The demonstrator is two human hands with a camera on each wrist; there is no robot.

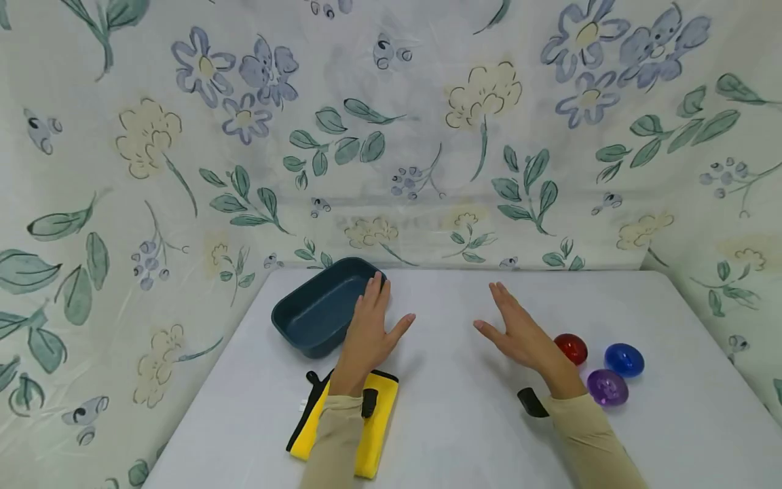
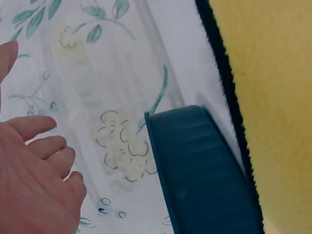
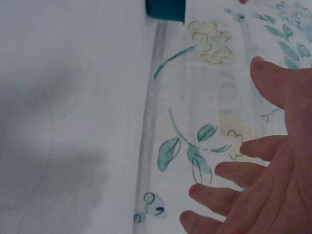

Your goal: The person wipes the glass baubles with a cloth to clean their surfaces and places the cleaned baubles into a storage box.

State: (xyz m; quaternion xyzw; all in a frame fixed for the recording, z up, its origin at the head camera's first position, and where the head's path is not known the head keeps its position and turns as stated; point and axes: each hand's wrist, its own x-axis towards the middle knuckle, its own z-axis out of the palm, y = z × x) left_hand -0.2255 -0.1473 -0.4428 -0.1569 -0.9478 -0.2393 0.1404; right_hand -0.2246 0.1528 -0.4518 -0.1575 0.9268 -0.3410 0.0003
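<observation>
My left hand (image 1: 373,319) is spread flat with straight fingers above the white table (image 1: 452,421), and it holds nothing. Its fingertips reach the right rim of a dark teal tray (image 1: 311,312); I cannot tell if they touch it. In the left wrist view the left hand (image 2: 34,170) sits apart from the tray (image 2: 200,170). My right hand (image 1: 513,329) is likewise flat and holds nothing, just left of a red ball (image 1: 571,348). The right wrist view shows the right hand (image 3: 263,180) with its fingers spread.
A blue ball (image 1: 624,359) and a purple ball (image 1: 607,387) lie right of the red one. A yellow cloth (image 1: 379,421) with a black edge lies under my left forearm. Flowered fabric (image 1: 391,136) hangs behind and beside the table.
</observation>
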